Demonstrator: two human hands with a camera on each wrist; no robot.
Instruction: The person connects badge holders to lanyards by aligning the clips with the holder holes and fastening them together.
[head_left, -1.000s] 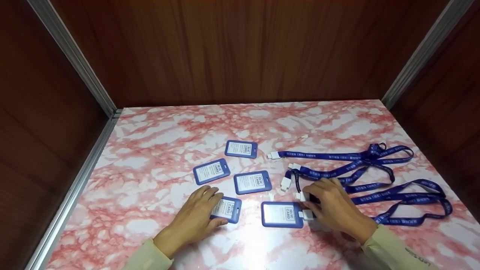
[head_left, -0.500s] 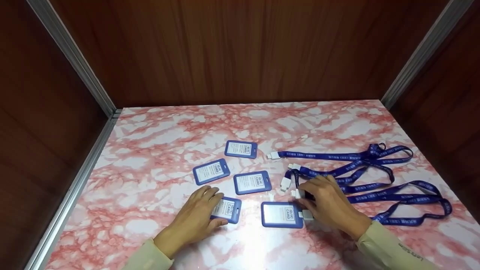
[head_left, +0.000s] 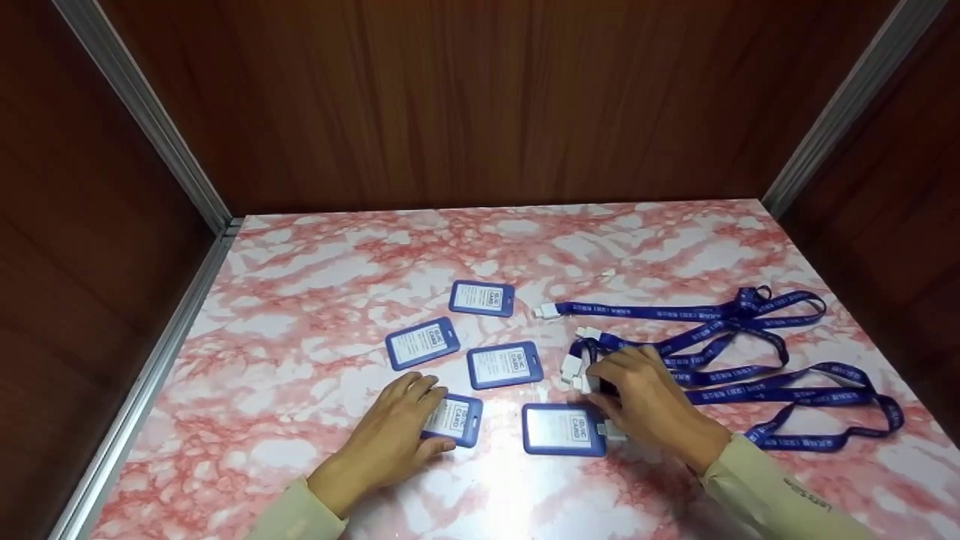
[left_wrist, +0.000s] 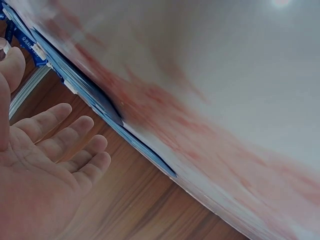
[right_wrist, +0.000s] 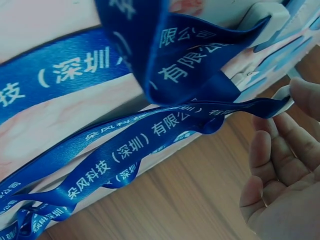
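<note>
My left hand (head_left: 390,431) rests over the left end of a blue card holder (head_left: 463,424); its fingers look loose in the left wrist view. My right hand (head_left: 649,405) pinches a blue lanyard by its white plastic clip (right_wrist: 283,94) between thumb and forefinger, just off the table. White lettering runs along that lanyard's strap (right_wrist: 135,137). Below the right hand, another card holder (head_left: 551,433) lies flat, joined to a white clip that the thumb partly covers. Other loose clips, one of them white (head_left: 571,366), lie close to the right fingertips.
Three more blue card holders, one at the back (head_left: 482,298), one at left (head_left: 421,343) and one in the middle (head_left: 505,365), lie on the pink marbled table (head_left: 337,270). Several looped lanyards (head_left: 652,311) spread rightward. A brown wood-grain panel (head_left: 480,105) stands behind.
My right hand has slid left and slightly away from me, bringing the pinched clip nearer the middle card holder and drawing its strap along. The left hand has stayed still.
</note>
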